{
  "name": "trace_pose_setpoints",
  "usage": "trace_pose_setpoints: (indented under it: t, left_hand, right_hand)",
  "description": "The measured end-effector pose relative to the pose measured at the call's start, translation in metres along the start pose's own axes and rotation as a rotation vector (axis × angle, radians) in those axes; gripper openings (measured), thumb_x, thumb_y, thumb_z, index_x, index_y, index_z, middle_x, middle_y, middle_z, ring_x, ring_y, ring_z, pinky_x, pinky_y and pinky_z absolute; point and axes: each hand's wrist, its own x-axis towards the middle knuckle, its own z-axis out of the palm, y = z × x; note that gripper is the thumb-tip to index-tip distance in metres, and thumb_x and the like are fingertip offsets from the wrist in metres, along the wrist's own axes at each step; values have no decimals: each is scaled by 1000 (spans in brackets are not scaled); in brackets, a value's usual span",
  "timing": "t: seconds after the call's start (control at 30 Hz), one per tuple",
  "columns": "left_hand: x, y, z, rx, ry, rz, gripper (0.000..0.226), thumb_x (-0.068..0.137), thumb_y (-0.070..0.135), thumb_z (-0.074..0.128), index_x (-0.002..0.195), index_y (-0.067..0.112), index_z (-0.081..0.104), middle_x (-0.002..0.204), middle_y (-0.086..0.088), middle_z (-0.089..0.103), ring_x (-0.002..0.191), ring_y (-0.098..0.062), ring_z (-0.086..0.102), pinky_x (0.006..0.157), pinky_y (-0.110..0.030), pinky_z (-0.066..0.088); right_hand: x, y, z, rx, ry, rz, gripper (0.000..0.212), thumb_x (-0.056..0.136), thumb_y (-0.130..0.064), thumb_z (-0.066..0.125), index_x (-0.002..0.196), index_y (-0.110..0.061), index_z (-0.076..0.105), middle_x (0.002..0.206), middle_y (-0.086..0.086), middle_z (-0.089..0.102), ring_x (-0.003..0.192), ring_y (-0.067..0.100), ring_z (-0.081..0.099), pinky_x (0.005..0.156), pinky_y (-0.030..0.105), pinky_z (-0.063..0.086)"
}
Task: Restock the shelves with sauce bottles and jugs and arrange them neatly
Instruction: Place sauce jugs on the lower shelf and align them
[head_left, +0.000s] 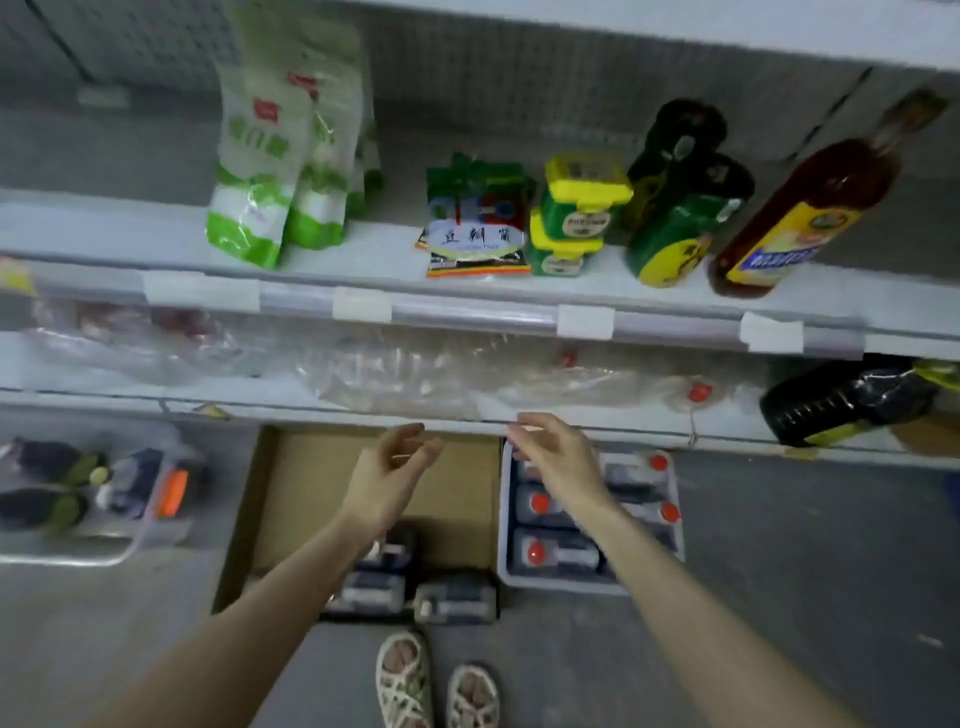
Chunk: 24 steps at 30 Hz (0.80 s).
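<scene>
**Hands empty over floor stock: handling notes**

Head view. Left hand (387, 480) hangs open, fingers loosely curved, holding nothing. Right hand (558, 457) is also open and empty, fingers reaching forward. Fingertips of both sit just short of the lower shelf edge (311, 410).

Straight below the right hand: grey tray (503, 561) packed with dark sauce bottles (556, 553), red caps, lying on their sides. Below the left hand: cardboard box (311, 483), mostly bare, with a few more bottles (454, 597) at the end nearest the wrist. Well off to the right of the right hand, a dark jug (841, 402) lies on its side on the shelf. Just beyond the fingertips, loose clear plastic wrap (395, 374) covers the shelf.

Judgement:
- **Bottles:** they look full, so fairly heavy for their size, and rigid. Material is unclear through the blur, so treat them as breakable.
- **Surface:** smooth sides, likely slippery.
- **Grip:** round the body at mid-length, thumb opposite fingers, not by the cap.
- **Jug:** heavy. I cannot tell if it has a handle, so put a second hand under the base.
- **Wrap:** it would likely make bottles stand crooked.
</scene>
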Motion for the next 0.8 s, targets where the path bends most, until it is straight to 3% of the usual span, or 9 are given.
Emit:
trace_pose_setpoints:
  t: [0.13, 0.23, 0.33, 0.47, 0.53, 0.63, 0.7, 0.8]
  left_hand:
    - [1, -88, 10, -26, 27, -156, 24, 90, 22, 65, 113, 16, 59, 90, 1, 65, 83, -17, 61, 61, -17, 49]
    - [0, -153, 15, -2, 33, -225, 19, 91, 16, 63, 108, 8, 61, 85, 0, 67, 78, -12, 60, 60, -13, 48]
    - [-1, -210, 21, 18, 27, -307, 24, 92, 23, 62, 112, 11, 62, 90, 3, 67, 79, -6, 61, 66, -18, 48]
    - [-7, -271, 28, 54, -4, -395, 23, 94, 24, 58, 114, 13, 58, 95, 1, 64, 77, 1, 59, 59, -12, 46]
    - [-7, -297, 30, 76, 1, -416, 19, 94, 24, 58, 112, 17, 57, 92, 2, 64, 68, 4, 61, 56, -12, 46]
    - [-7, -329, 33, 59, 24, -471, 21, 92, 26, 61, 111, 16, 59, 89, 3, 64, 77, -6, 62, 65, -20, 50]
    - [-5, -351, 35, 58, 19, -499, 16, 91, 27, 63, 105, 18, 62, 89, 1, 67, 84, -16, 64, 76, -32, 51]
    - [1, -374, 36, 48, 18, -528, 17, 91, 28, 63, 105, 19, 62, 91, -2, 67, 86, -19, 64, 79, -36, 52]
  right_hand:
    - [8, 91, 32, -21, -76, 142, 21, 92, -24, 65, 110, -16, 62, 90, -9, 62, 89, 11, 60, 66, 11, 45]
    - [10, 153, 57, -79, -147, 209, 28, 93, -26, 64, 114, -8, 61, 83, -7, 59, 74, 4, 55, 59, 10, 42]
    - [11, 209, 79, -130, -173, 265, 31, 91, -24, 66, 116, -6, 63, 91, -1, 65, 78, 4, 57, 64, 8, 42]
    - [5, 272, 104, -180, -236, 344, 32, 91, -21, 66, 119, -5, 62, 96, 2, 65, 79, 1, 58, 65, 4, 43]
    - [5, 299, 115, -186, -247, 371, 35, 91, -19, 66, 121, -3, 60, 99, 3, 64, 88, 9, 61, 67, 5, 43]
    - [4, 333, 127, -259, -305, 385, 40, 91, -28, 65, 126, -8, 59, 114, 3, 63, 109, 13, 58, 83, 15, 45]
    - [5, 359, 135, -317, -315, 378, 43, 89, -36, 66, 125, -12, 60, 119, 4, 63, 113, 16, 58, 94, 28, 47]
    - [13, 385, 144, -402, -307, 361, 46, 86, -43, 67, 122, -15, 63, 120, 7, 65, 114, 21, 59, 97, 43, 47]
